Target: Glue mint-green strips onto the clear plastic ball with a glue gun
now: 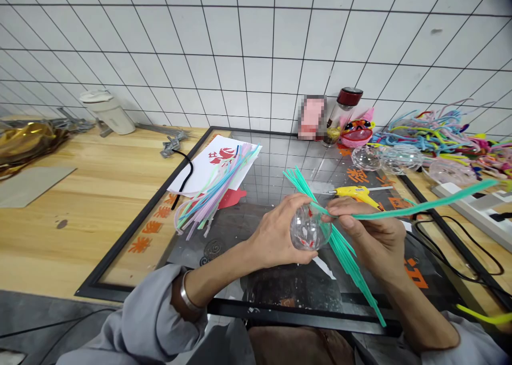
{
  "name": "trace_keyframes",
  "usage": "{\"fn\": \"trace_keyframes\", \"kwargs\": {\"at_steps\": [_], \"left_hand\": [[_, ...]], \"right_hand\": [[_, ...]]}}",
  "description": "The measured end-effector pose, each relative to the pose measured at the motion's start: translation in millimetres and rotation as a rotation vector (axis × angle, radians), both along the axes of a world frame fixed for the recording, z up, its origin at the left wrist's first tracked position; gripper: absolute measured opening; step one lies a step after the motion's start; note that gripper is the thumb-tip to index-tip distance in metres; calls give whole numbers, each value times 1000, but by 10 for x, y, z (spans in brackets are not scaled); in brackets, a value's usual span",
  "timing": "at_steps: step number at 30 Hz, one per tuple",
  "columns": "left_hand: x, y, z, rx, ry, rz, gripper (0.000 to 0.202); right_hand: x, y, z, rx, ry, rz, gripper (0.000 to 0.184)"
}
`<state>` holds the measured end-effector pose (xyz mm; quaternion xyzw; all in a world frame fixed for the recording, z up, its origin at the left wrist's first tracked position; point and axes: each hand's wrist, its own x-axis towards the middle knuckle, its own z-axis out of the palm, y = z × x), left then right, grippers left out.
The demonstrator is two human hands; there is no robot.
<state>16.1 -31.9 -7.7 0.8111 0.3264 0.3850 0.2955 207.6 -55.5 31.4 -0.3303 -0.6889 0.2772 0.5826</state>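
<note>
Nearest to me, the clear ball (307, 231), landmark for this view, sits within the left hand (276, 229), whose thumb and fingers wrap its side above a black-framed glass panel (276, 165). Just right of the ball, the right hand (372, 239) pinches a single green stem (424, 207); one end lies by the left fingertips at the ball's upper edge, the other trails free to the right. I cannot tell whether it is fastened there. Beneath the ball and extending right, a green bundle (347, 258) of like stems lies loose.

I judge the work early: one stem is at the ball, the others lie unused, and I make out no green covering on it. Beyond the ball, to its right, a yellow glue gun (356, 191) lies unheld. Beyond and left of the ball, pastel stems (226, 181) rest partly on white paper (196, 167). Farthest, right of the ball, are a red-lidded jar (340, 116) and a heap of mixed stems (424, 133).
</note>
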Motion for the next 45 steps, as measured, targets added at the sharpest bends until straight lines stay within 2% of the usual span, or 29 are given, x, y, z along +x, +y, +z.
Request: {"fn": "trace_keyframes", "kwargs": {"at_steps": [10, 19, 24, 27, 30, 34, 35, 37, 40, 43, 45], "left_hand": [[12, -33, 64, -172, 21, 70, 101], [15, -41, 98, -194, 93, 106, 102], [19, -45, 103, -211, 96, 108, 104], [12, -44, 99, -252, 85, 110, 106], [-6, -34, 99, -347, 13, 103, 109], [-35, -1, 117, -561, -248, 6, 102], [-40, 9, 122, -614, -305, -12, 102], [-46, 31, 124, -742, -390, -31, 101], [-49, 57, 105, -898, -489, -36, 102], [-57, 65, 86, -937, -508, -29, 105], [-64, 59, 92, -918, -467, -24, 106]], "right_hand": [[2, 19, 59, -42, 9, -38, 11], [43, 68, 68, -15, 21, -15, 15], [53, 75, 34, -75, 58, -26, 13], [55, 87, 56, -171, 94, -1, 12], [64, 119, 140, -297, 90, 55, 24], [150, 261, 258, -355, 38, 104, 40], [199, 320, 261, -341, 25, 77, 42], [338, 451, 220, -299, -41, -65, 44], [605, 615, 69, -215, -292, -429, 42], [836, 674, -84, -318, -942, -744, 45], [928, 675, -150, -496, -1285, -814, 53]]}}
